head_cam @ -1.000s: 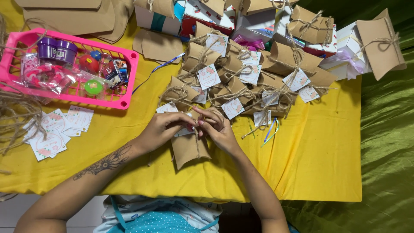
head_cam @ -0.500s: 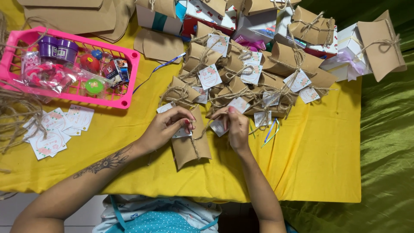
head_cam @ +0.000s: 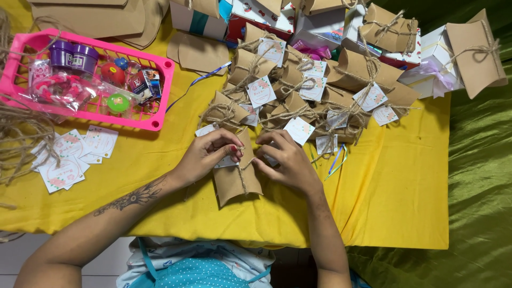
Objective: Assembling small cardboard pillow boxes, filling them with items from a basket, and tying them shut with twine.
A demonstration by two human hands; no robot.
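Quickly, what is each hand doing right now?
Left hand: fingers pinched on the twine at the brown paper box.
Right hand: fingers curled, touching the same box.

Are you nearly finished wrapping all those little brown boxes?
Many look done: a pile of tied brown boxes with tags sits behind the hands. In hand now: the left hand and right hand work twine on one brown box. Possibly left: loose tags, a twine bundle and flat brown cutouts remain unused.

Both forearms are bare. The left forearm (head_cam: 128,200) carries a dark floral tattoo, and the left hand (head_cam: 205,157) has red-painted nails. The near clothing (head_cam: 197,264) looks like a white print with teal dotted fabric.
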